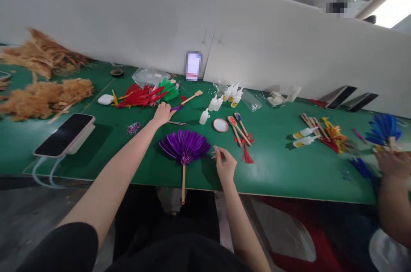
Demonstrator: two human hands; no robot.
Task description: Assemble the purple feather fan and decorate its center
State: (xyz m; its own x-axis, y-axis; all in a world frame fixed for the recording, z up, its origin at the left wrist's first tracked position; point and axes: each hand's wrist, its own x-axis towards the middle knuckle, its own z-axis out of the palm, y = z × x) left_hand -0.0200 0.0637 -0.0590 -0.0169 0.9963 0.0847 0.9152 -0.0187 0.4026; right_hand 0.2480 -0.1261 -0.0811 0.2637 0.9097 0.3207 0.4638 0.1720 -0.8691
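A purple feather fan (185, 145) lies on the green table in front of me, its wooden handle sticking out past the front edge. Beyond it, my left hand (162, 114) reaches down with its fingers closed on a purple feather (176, 109), next to red feathers (139, 95) and green feathers (169, 89). My right hand (226, 164) is just right of the fan, thumb and forefinger pinched together. Whatever may be between those fingertips is too small to make out. Tweezers (177, 123) lie between my left hand and the fan.
Small glue bottles (204, 116), a round white dish (221, 125) and decorated wooden sticks (238, 128) with a red tassel stand or lie beyond my right hand. A phone (66, 134) and brown fibre (48, 96) are at left. At right, another person's hand (393, 162) holds a blue feather fan (383, 130).
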